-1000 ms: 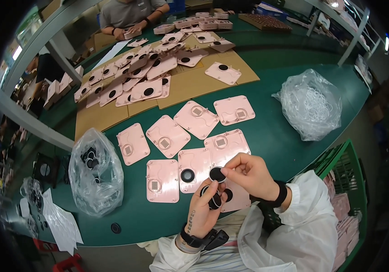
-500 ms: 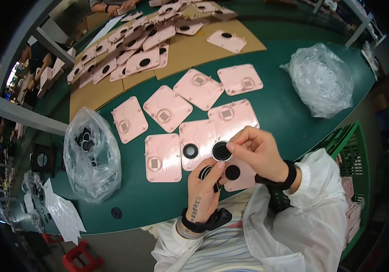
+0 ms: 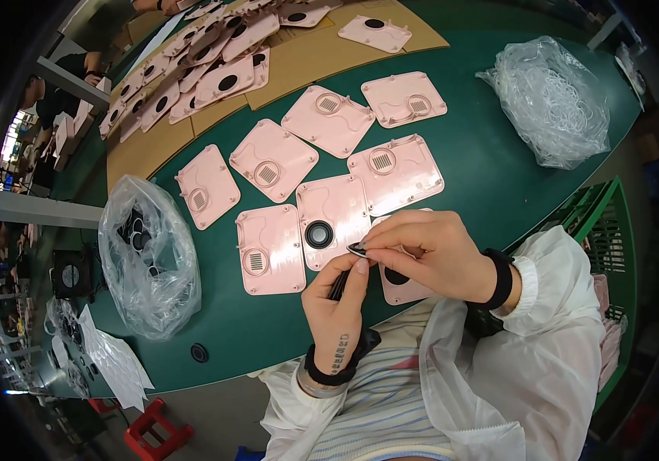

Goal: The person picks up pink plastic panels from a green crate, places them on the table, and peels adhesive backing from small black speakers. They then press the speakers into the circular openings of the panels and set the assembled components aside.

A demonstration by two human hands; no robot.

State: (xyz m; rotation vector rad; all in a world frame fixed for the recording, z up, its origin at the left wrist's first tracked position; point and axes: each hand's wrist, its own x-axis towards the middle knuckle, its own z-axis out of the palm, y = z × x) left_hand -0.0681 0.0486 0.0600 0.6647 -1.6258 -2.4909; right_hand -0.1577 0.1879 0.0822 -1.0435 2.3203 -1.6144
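Observation:
Between both hands a small black disc with a white ring round it [image 3: 357, 250] is turned nearly edge-on. My right hand [image 3: 441, 257] pinches it from the right, thumb against fingers. My left hand [image 3: 333, 303] steadies its near edge with the fingertips while more black discs [image 3: 338, 287] are clasped in the palm, mostly hidden. Just beyond, a pink plastic panel [image 3: 337, 201] lies with a black round speaker-like part [image 3: 319, 234] in its round seat. Partly covered by my right hand is another pink panel [image 3: 406, 293] bearing a black disc [image 3: 396, 276].
Several pink panels [image 3: 272, 219] with bare slotted seats lie on the green table [image 3: 491, 200]. A clear bag [image 3: 152, 284] with black parts and rings stands left; a bag of white rings [image 3: 552, 107] lies right. Panels with black discs [image 3: 225, 92] pile on cardboard [image 3: 298, 81]. A green crate [image 3: 617, 230] stands right.
The ringed disc has tipped from facing up to nearly edge-on, and my left fingertips have closed in on it. The whole view has shifted slightly.

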